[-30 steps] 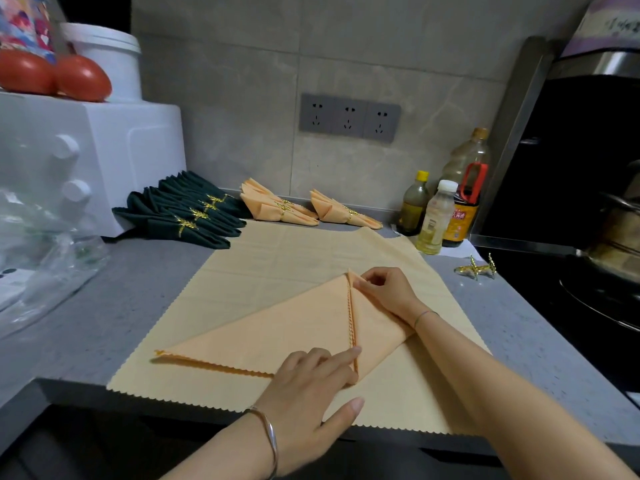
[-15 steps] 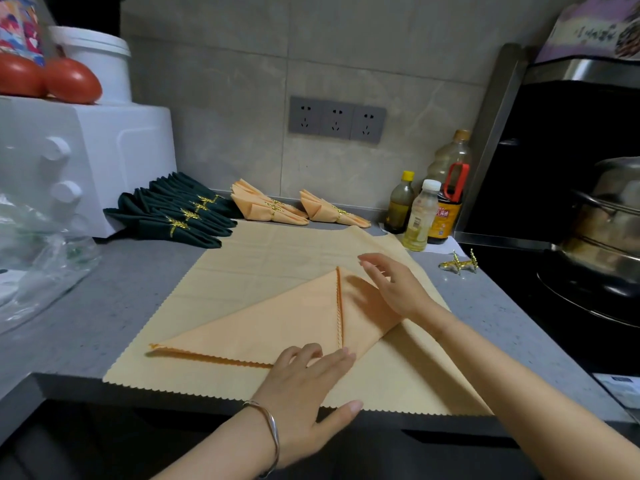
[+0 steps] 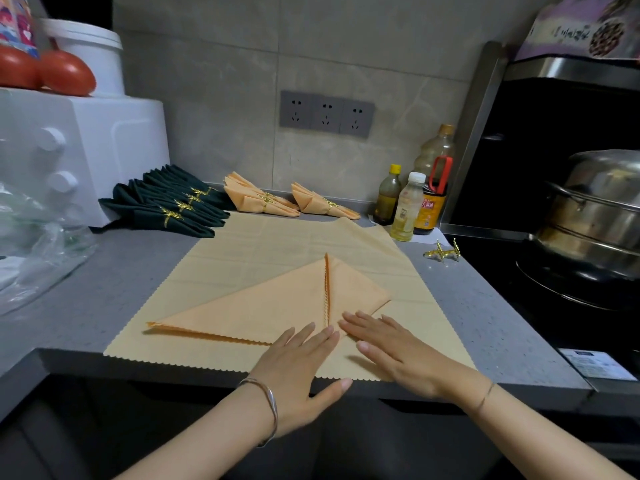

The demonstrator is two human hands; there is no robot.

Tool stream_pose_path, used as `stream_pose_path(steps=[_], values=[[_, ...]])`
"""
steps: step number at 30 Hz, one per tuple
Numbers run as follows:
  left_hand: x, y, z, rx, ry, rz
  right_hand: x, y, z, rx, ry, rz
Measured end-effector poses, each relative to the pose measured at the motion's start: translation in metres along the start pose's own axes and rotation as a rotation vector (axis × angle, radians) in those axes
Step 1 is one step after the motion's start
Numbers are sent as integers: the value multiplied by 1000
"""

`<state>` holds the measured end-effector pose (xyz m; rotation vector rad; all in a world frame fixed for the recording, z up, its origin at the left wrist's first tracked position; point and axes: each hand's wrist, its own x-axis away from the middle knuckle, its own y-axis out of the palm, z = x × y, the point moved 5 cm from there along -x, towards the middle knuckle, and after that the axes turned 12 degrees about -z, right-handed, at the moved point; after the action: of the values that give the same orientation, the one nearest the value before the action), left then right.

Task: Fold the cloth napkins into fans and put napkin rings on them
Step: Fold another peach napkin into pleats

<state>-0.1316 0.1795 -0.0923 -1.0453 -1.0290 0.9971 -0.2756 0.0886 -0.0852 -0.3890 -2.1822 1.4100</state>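
Observation:
An orange napkin point(image 3: 277, 303) lies folded into a triangle, its right corner turned over, on a larger pale orange cloth point(image 3: 277, 247). My left hand point(image 3: 298, 362) lies flat with straight fingers on the napkin's near point. My right hand point(image 3: 391, 348) lies flat beside it, fingertips on the same point. Two folded orange fans with gold rings point(image 3: 259, 199) point(image 3: 322, 204) sit at the back, next to several dark green ringed fans point(image 3: 169, 209). A loose gold napkin ring point(image 3: 443, 252) lies to the right on the counter.
Three bottles point(image 3: 408, 209) stand at the back right. A steel pot point(image 3: 595, 216) sits on the black stove at the right. A white appliance point(image 3: 86, 147) and a plastic bag point(image 3: 31, 251) occupy the left. The counter edge point(image 3: 207, 370) runs under my hands.
My right hand left the napkin's top corner and came down to the near point beside my left hand. The view shifted a little to the right.

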Motion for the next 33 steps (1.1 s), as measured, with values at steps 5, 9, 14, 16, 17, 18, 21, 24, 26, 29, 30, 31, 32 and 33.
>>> stream_pose_path(steps=[5,9,14,16,17,18,21,24,26,29,30,31,32,33], values=[[-1,3,-2,-8,-5,-11,-7,-15,39,-44,143,32],[-1,6,-2,-46,-5,-7,-16,-23,61,-74,199,71],[2,5,-4,-20,32,-2,-18,-23,49,-91,179,145],[6,-1,-10,20,42,32,-13,-19,31,-70,115,186],[10,-4,-14,15,35,55,-10,-15,19,-82,82,198],[13,-7,-20,-9,18,75,-7,-12,9,-101,54,208],[22,-12,-34,-56,-52,73,-2,-5,-18,-93,-48,245],[25,-8,-39,-22,-61,27,-5,-2,-35,-9,-128,284],[23,-4,-40,-4,-55,23,-9,-1,-42,53,-155,311],[19,-3,-42,22,-48,17,-15,-3,-45,101,-144,377],[19,-4,-41,26,-46,19,-17,-4,-47,122,-141,408],[19,-4,-41,27,-45,27,-19,-5,-49,160,-149,450],[19,-4,-41,29,-43,34,-21,-5,-51,212,-167,502],[19,-4,-40,31,-40,41,-23,-6,-54,266,-184,551]])
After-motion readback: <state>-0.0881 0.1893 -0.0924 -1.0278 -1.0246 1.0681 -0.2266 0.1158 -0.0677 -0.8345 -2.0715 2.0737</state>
